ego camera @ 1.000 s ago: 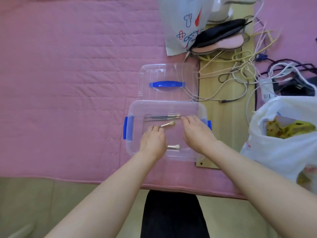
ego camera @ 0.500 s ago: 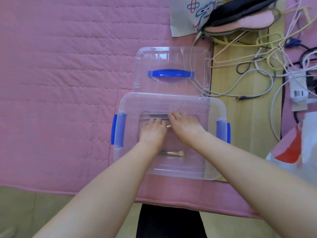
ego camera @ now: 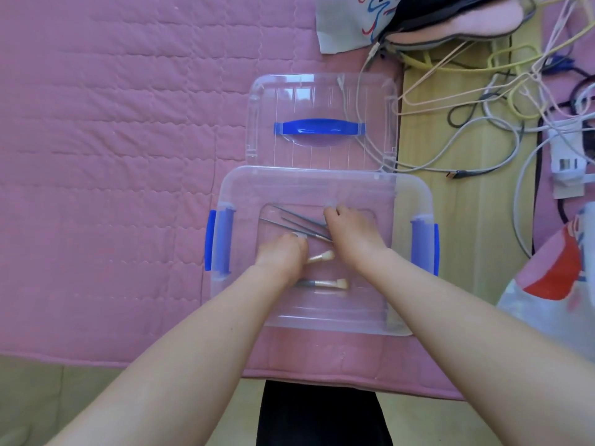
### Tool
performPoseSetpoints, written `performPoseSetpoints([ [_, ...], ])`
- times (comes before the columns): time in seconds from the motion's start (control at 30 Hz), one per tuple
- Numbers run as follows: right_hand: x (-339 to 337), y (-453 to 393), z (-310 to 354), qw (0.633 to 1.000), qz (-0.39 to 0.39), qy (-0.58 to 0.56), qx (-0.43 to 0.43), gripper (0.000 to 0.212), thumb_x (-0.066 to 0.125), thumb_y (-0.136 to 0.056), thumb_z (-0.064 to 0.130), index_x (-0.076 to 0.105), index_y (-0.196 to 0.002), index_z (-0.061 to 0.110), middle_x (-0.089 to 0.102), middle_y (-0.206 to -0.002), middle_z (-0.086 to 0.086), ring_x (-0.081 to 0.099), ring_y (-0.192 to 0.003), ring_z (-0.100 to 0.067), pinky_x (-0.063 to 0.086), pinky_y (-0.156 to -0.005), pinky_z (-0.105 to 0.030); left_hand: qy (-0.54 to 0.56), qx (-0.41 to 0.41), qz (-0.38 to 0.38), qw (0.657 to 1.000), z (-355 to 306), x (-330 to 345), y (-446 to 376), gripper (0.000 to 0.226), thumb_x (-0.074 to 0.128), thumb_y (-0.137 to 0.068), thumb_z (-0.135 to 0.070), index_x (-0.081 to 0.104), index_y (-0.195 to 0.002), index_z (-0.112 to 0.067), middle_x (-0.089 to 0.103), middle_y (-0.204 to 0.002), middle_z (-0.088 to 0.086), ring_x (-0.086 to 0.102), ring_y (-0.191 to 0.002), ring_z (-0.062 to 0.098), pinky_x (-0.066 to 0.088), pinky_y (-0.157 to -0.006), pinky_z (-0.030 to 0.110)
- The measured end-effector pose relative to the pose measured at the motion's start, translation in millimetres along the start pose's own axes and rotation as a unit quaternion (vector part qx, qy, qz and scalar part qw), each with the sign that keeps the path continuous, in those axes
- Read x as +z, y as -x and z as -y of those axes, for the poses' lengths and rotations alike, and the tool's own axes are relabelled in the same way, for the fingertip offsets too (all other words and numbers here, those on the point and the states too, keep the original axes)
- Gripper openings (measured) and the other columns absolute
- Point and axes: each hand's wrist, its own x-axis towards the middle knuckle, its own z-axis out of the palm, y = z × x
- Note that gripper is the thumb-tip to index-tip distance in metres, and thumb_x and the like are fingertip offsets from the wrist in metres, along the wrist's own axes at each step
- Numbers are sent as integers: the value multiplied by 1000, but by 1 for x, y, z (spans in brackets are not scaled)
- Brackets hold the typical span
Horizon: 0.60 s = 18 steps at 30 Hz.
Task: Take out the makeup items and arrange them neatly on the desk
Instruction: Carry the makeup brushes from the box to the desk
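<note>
A clear plastic box [ego camera: 322, 185] with blue side latches stands open on the pink quilt, and both my hands are inside it. My right hand [ego camera: 349, 235] curls its fingers round the brush ends of several thin grey-handled makeup brushes [ego camera: 291, 220], whose handles fan out to the left. My left hand [ego camera: 283, 255] has its fingers bent down over another brush [ego camera: 322, 256] with a pale tip; I cannot see whether it grips it. One more brush [ego camera: 325, 283] lies on the box floor nearer me.
The box's clear lid [ego camera: 322, 98] with a blue handle lies flat just behind the box. A wooden board [ego camera: 467, 220] to the right carries a tangle of cables [ego camera: 502, 91] and a power strip. A white plastic bag [ego camera: 553, 300] sits at the right edge.
The view has closed in on the box. My right hand has gathered the thin brushes and swung them so the handles angle up to the left. My left hand has drawn back slightly.
</note>
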Motion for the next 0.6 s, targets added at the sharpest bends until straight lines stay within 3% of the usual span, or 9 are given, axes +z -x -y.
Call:
performPoseSetpoints([
  [0.1,3,-6,-1,999,15,-24,23,31,44,-88,-1,45,-118,5,54,-117,-17,54,-109,-35,45,-79,-40,34,25,11,999,0,1,2,17,60,-87,-18,54,-103,-14,53,-113,9,57,-104,32,38,-69,34],
  [0.23,1,-16,-8,996,75,-34,31,35,57,-85,8,46,-118,6,57,-120,-18,57,-109,-36,44,-83,-38,47,46,-2,998,6,-2,3,13,46,-89,-4,45,-94,-17,48,-104,9,57,-94,34,35,-65,35],
  [0.4,0,-21,-18,986,125,-80,70,27,48,-88,11,53,-113,4,61,-119,-20,59,-109,-36,46,-84,-34,-35,84,-94,991,4,-12,7,20,41,-88,-5,48,-105,-13,53,-106,8,57,-96,34,31,-62,36],
  [0.5,-1,-20,-16,986,123,-89,71,27,50,-87,23,54,-109,8,61,-117,-17,59,-108,-34,45,-86,-34,-108,76,-153,979,2,-12,7,23,35,-91,-5,44,-110,-11,56,-107,7,60,-96,32,41,-71,38],
  [0.6,-2,-19,-15,986,118,-95,75,25,55,-88,30,55,-105,11,63,-114,-16,60,-106,-33,45,-85,-34,-137,53,-122,982,2,-10,6,24,38,-90,-7,43,-114,-7,55,-113,10,59,-103,33,43,-81,39],
])
